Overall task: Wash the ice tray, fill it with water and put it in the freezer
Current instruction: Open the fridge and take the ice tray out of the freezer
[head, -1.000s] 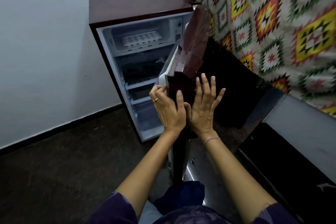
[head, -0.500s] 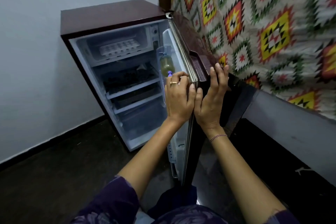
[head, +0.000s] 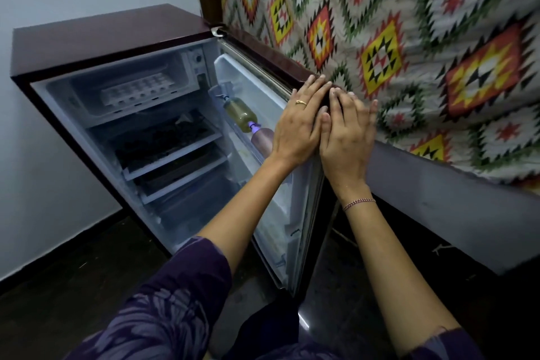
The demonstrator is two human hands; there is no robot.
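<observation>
While the ice tray (head: 137, 90) sits in the freezer box at the top of the open fridge (head: 96, 35), both hands rest flat on the door (head: 298, 184), which stands swung out to the right. Her left hand (head: 298, 123), wearing a ring, lies spread on the door's edge; her right hand (head: 346, 137) presses beside it, fingers open, touching it. Two bottles (head: 241, 114) lie in the door rack. A patterned cloth (head: 394, 38) hangs just beyond.

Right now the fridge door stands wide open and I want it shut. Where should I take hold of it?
Grip the fridge door at its free top edge, where the left hand and right hand lie flat. It hinges at the cabinet's top right corner, so that far edge likely gives the most leverage; push from the outer, patterned cloth side.
</observation>
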